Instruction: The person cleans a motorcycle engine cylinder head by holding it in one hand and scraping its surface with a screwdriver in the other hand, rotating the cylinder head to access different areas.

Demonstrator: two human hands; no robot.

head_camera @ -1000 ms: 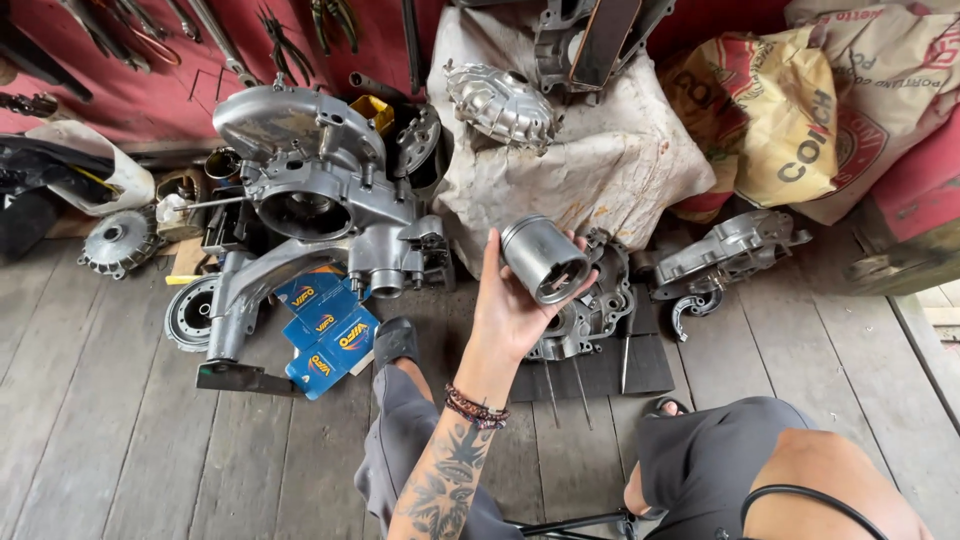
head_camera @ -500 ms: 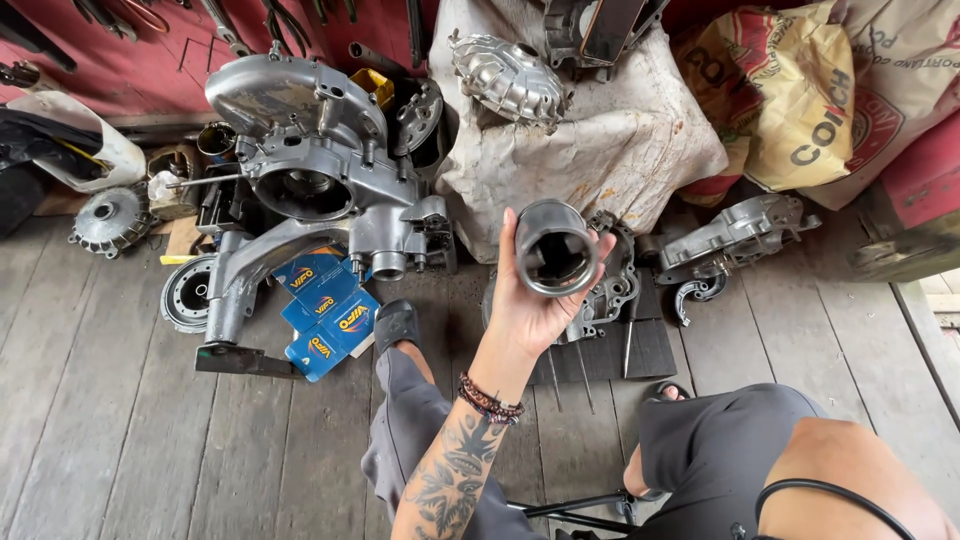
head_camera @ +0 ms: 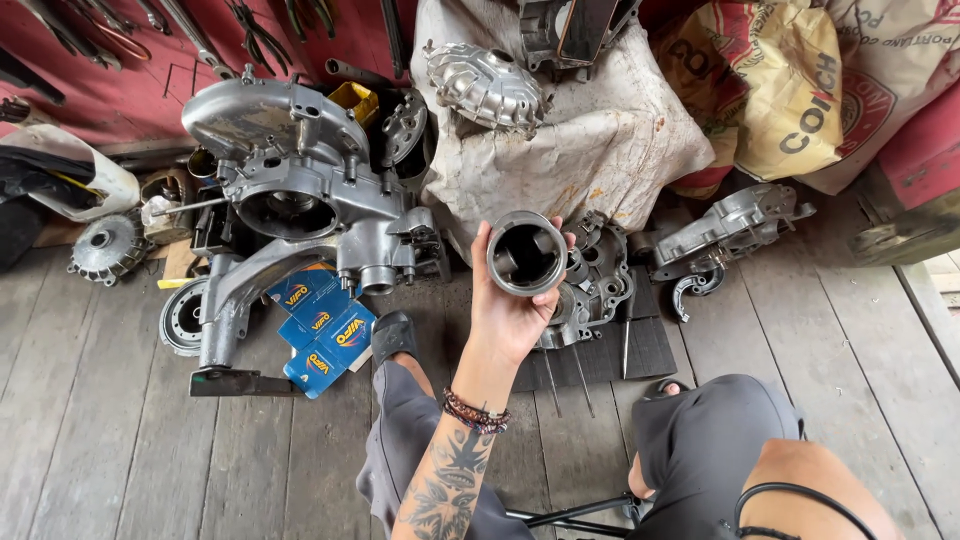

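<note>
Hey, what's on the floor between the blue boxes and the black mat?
In the head view, a black sandal on the person's foot lies between the blue boxes and the black mat.

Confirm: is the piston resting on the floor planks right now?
No. The left hand holds the hollow metal piston raised above the wooden floor, its open end facing the camera.

I'm in a repair workshop: hand tools [head_camera: 250, 25] hang on the wall above the engine casing [head_camera: 300, 190], spare parts around it.
</note>
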